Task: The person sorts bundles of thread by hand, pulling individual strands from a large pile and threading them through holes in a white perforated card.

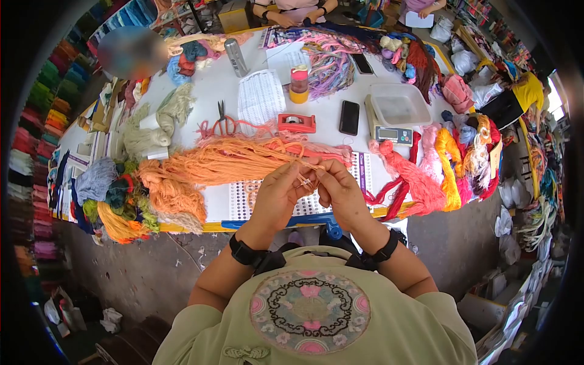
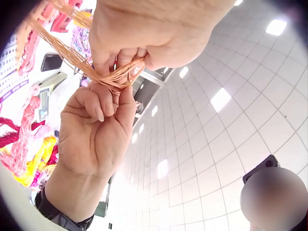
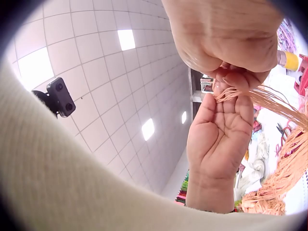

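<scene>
A long bundle of orange thread [image 1: 225, 163] stretches across the near side of the table. Its right end runs up to both hands, held in front of the chest. The left hand [image 1: 278, 196] pinches the gathered strands, palm turned upward in the right wrist view. Close against it, the right hand [image 1: 342, 190] grips the strands' looped end with thumb and curled fingers. In the left wrist view the thin strands [image 2: 67, 55] bend into a small loop between the two hands. Part of that loop is hidden behind fingers. Below the hands lies a white card with rows of holes [image 1: 240, 198].
Pink-red skeins [image 1: 420, 191] and a kitchen scale [image 1: 394, 135] under a plastic tub [image 1: 401, 100] stand at right. Beyond the bundle are a phone [image 1: 349, 117], a red tape dispenser [image 1: 297, 123] and scissors [image 1: 222, 112]. Grey-blue yarn [image 1: 96, 179] lies left.
</scene>
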Available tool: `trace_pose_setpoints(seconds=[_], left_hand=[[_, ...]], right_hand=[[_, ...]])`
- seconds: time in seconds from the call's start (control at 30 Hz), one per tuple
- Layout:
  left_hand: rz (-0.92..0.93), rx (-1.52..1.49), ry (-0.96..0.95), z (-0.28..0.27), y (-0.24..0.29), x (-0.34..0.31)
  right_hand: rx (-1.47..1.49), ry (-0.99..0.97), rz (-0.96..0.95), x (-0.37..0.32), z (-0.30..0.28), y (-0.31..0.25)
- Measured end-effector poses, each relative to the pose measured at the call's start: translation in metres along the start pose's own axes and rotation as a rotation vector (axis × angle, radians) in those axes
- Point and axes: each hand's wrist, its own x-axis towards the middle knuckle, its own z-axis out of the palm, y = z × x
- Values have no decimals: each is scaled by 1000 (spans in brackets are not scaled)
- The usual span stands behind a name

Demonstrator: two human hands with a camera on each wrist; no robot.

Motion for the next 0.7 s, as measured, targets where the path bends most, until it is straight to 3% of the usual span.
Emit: trace_pose_setpoints(seconds=[0.53,0.7], left_hand=[[-29,16,30,-4,3,-7],[-35,96,-4,-8,-2,-9]], right_hand=[[-100,21,37,0,9,3],[-284,-119,-93,1,5,18]])
